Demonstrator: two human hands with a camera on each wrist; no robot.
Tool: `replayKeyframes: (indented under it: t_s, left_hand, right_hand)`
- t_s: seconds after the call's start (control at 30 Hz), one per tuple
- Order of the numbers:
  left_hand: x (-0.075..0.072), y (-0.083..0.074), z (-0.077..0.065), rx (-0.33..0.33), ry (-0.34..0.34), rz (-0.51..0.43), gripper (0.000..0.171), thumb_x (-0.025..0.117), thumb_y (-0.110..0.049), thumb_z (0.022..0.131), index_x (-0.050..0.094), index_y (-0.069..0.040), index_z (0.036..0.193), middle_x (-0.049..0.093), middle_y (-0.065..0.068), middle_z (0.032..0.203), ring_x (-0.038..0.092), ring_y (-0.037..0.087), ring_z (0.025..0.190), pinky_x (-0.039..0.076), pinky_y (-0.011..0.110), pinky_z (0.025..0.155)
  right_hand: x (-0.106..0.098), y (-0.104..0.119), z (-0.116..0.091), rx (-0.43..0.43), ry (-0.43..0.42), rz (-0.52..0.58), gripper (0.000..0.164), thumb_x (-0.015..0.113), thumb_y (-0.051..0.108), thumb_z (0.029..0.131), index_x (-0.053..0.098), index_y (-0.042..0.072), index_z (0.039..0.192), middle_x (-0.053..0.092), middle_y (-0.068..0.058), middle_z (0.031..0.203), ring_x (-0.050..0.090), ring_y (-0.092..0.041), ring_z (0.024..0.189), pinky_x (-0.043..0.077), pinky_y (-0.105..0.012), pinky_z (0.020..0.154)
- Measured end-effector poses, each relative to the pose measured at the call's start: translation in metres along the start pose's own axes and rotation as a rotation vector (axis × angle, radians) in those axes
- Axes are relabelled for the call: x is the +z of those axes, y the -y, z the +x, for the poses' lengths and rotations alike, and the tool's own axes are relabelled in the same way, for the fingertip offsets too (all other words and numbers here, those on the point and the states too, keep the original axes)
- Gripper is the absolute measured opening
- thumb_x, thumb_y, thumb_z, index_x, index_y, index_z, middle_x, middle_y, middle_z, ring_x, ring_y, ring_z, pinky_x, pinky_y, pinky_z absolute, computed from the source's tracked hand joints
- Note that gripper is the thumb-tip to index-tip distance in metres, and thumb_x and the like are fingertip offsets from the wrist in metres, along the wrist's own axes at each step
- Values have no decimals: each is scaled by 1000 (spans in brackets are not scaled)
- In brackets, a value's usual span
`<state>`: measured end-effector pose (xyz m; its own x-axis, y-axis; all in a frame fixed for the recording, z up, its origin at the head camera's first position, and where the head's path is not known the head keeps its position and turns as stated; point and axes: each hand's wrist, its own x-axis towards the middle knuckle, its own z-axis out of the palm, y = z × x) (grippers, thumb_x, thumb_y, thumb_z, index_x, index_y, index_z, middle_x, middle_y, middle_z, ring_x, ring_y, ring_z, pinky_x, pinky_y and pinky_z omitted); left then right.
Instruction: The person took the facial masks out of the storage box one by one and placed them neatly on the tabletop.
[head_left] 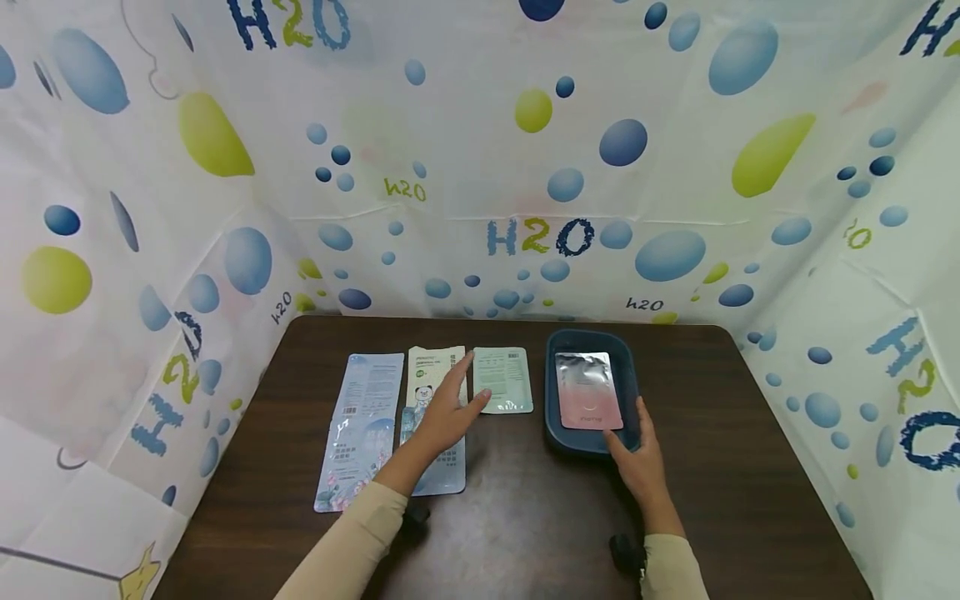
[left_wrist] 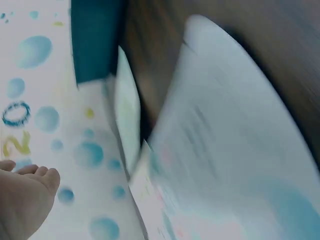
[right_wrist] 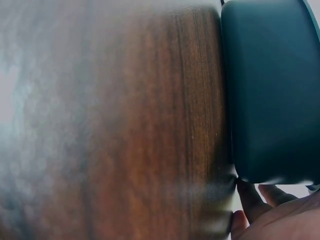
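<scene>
My left hand [head_left: 447, 417] is over the middle packets, fingers spread, holding nothing that I can see. Beneath it lie a cream packet with a bear picture [head_left: 435, 367] and a light-blue packet [head_left: 444, 475]. Just past its thumb is a small pale-green sachet [head_left: 506, 381]. In the left wrist view, that hand [left_wrist: 27, 205] is at the lower left. Beside the front right corner of a dark-blue tray [head_left: 553, 417] is my right hand [head_left: 643, 475], its fingers extended along the side. The right wrist view puts its fingertips against the tray [right_wrist: 275, 95]. Inside lies a pink-and-silver sachet [head_left: 590, 396].
Pale-blue packets [head_left: 360, 433] lie in a column at the left of the dark wooden table [head_left: 750, 467]. A white curtain with bubble prints [head_left: 465, 167] encloses the back and sides. Black wrist devices [head_left: 626, 554] sit near both forearms.
</scene>
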<state>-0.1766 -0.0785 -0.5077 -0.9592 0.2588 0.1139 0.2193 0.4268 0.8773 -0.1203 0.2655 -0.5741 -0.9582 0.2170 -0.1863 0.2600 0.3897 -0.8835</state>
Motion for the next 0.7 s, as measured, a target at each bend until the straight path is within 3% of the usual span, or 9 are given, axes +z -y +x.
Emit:
replayKeyframes:
  t_s: [0.2, 0.37, 0.57, 0.7]
  left_hand:
    - [39, -22, 33, 49, 13, -228, 67, 59, -21, 104, 27, -8, 162, 32, 14, 167, 31, 30, 155, 30, 44, 125]
    - [71, -46, 54, 46, 34, -389, 64, 55, -17, 105, 26, -7, 162, 31, 13, 167, 29, 28, 156, 27, 43, 125]
    - [109, -70, 74, -41, 54, -492, 66, 56, -22, 104, 27, -16, 162, 28, 10, 169, 25, 27, 158, 24, 45, 127]
    - [129, -77, 83, -134, 62, -535, 68, 59, -27, 102, 27, -20, 162, 25, 9, 170, 21, 32, 158, 21, 55, 127]
  right_hand:
    - [1, 2, -1, 14, -4, -10, 91, 63, 39, 100, 1, 32, 166, 4, -9, 174, 8, -43, 159, 12, -72, 121]
    - [0, 0, -1, 4, -6, -4, 91, 63, 38, 99, 2, 31, 166, 5, -10, 174, 8, -44, 159, 12, -72, 121]
    - [0, 1, -2, 12, -10, -19, 90, 62, 40, 99, 2, 32, 166, 5, -11, 174, 9, -46, 158, 12, -75, 119]
    - [0, 1, -3, 6, -10, -22, 90, 62, 40, 99, 2, 32, 166, 6, -13, 174, 10, -48, 157, 13, -76, 118]
